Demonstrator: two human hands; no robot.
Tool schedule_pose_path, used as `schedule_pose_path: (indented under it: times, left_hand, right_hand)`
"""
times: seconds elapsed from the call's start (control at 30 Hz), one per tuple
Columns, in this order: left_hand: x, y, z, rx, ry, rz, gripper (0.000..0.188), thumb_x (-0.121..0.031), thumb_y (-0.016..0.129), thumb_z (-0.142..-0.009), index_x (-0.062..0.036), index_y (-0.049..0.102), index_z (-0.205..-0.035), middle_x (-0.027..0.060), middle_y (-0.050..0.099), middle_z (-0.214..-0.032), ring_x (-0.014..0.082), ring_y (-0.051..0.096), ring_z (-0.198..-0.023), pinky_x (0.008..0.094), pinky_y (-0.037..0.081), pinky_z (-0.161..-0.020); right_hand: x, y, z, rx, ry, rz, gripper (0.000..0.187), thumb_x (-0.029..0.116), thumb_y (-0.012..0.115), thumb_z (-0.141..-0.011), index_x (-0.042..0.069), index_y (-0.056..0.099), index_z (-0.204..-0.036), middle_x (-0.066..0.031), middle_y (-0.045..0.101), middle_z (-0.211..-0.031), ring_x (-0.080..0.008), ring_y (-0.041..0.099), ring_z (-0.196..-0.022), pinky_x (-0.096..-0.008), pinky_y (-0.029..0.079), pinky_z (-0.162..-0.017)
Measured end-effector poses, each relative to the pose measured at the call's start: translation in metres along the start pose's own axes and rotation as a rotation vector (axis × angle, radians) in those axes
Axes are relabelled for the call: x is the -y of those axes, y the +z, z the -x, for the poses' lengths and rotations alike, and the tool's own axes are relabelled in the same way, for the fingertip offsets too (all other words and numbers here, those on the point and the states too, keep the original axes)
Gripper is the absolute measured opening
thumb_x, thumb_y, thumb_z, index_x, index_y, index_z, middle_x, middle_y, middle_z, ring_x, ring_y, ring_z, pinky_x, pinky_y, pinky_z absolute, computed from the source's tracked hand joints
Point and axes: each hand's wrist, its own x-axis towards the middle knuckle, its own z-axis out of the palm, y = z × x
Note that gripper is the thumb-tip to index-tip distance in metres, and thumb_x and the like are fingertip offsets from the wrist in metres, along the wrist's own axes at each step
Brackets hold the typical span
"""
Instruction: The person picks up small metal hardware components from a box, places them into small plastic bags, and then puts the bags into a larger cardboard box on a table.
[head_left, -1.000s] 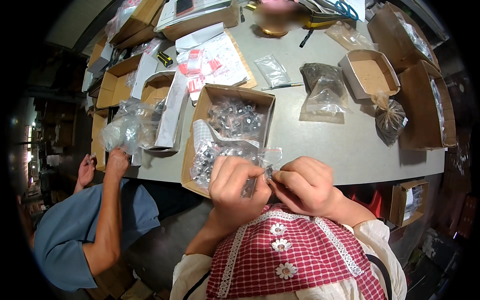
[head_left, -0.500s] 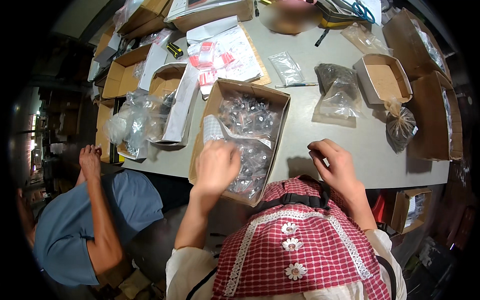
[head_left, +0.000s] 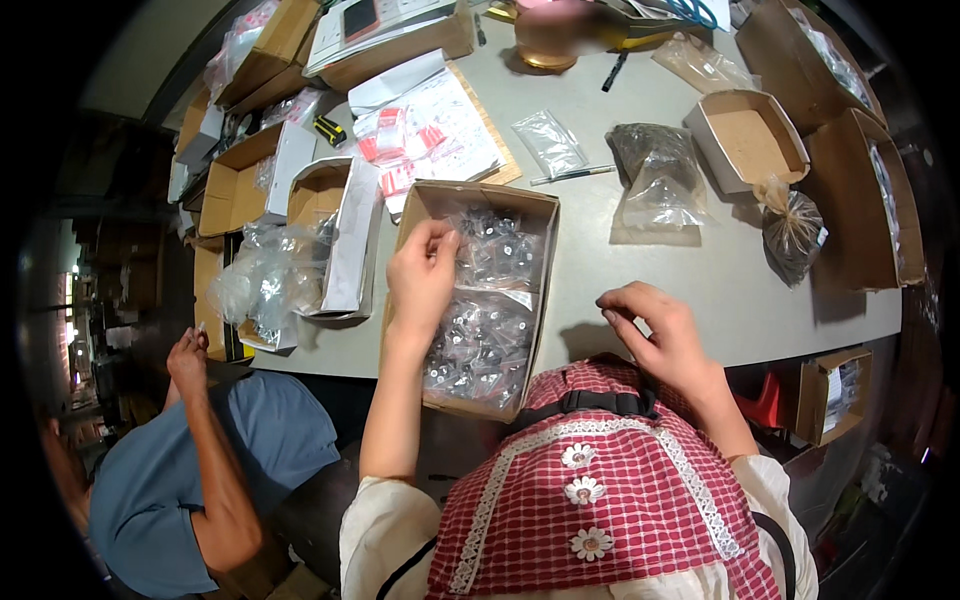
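Note:
A cardboard box (head_left: pixel 547 250) in front of me holds many small clear bags (head_left: pixel 480 345) with dark and silvery little parts inside. Across its middle lies a strip of white paper (head_left: pixel 515 297). My left hand (head_left: pixel 422 275) reaches over the box's left side, its fingers bent together near the upper bags. Whatever may be between those fingertips is hidden. To the right of the box, my right hand (head_left: pixel 660 330) hovers by the table's near edge, fingers curved and thumb apart, with nothing visible in it.
Farther right are a large clear bag of dark parts (head_left: pixel 655 180), a shallow carton (head_left: pixel 745 145) and a tied bag (head_left: pixel 792 235). A pen (head_left: pixel 573 175) and flat empty bags (head_left: pixel 550 143) lie beyond the box. Papers (head_left: pixel 470 120) and cartons (head_left: pixel 350 235) stand left, near another person's hand (head_left: pixel 187 355).
My left hand has moved up the box, from the lower bags toward the upper ones. The raised white paper flap now lies lower. My right hand stays nearly in place.

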Motion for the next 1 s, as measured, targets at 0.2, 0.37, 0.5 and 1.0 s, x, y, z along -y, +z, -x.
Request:
schedule_pose_path:
  times: [0.2,0.37,0.5,1.0]
  left_hand:
    - [-0.065,-0.006,0.042,0.27,-0.152,0.621,0.013,-0.013,0.059,-0.097,-0.0008,0.06,-0.099,0.0085,0.069,-0.093,0.0113,0.061,-0.078,0.0261,0.049,-0.072]
    - [-0.086,0.007,0.072,0.368,-0.171,0.879,0.006,-0.005,0.056,-0.098,-0.0001,0.059,-0.1,0.0069,0.066,-0.097,0.0101,0.059,-0.083,0.0258,0.049,-0.078]
    - [-0.092,0.013,0.077,0.321,-0.173,0.693,0.012,-0.003,0.061,-0.095,0.0,0.061,-0.107,0.0069,0.067,-0.102,0.0108,0.059,-0.083,0.0255,0.049,-0.076]
    - [-0.132,0.011,0.078,0.001,0.493,-0.089,0.011,0.003,0.072,-0.078,-0.0021,0.07,-0.088,0.0114,0.069,-0.083,0.03,0.065,-0.075,0.0364,0.052,-0.067]
  right_hand:
    - [0.029,0.002,-0.02,0.068,0.21,-0.512,0.028,0.016,0.064,-0.098,0.001,0.064,-0.122,-0.0119,0.071,-0.106,-0.019,0.068,-0.09,-0.033,0.054,-0.082]
    - [0.045,0.004,-0.023,0.193,0.361,-0.872,0.036,0.013,0.069,-0.097,-0.001,0.058,-0.128,-0.0044,0.066,-0.1,-0.0097,0.062,-0.088,-0.0274,0.052,-0.081]
    - [0.039,0.007,-0.015,0.004,0.19,-0.71,0.025,0.009,0.071,-0.092,-0.001,0.062,-0.114,-0.0022,0.064,-0.092,-0.0093,0.06,-0.084,-0.026,0.051,-0.077]
    - [0.053,0.0,-0.016,-0.362,-0.488,0.13,0.024,-0.001,0.073,-0.068,0.001,0.068,-0.092,-0.0102,0.065,-0.084,-0.0268,0.064,-0.069,-0.0361,0.052,-0.061]
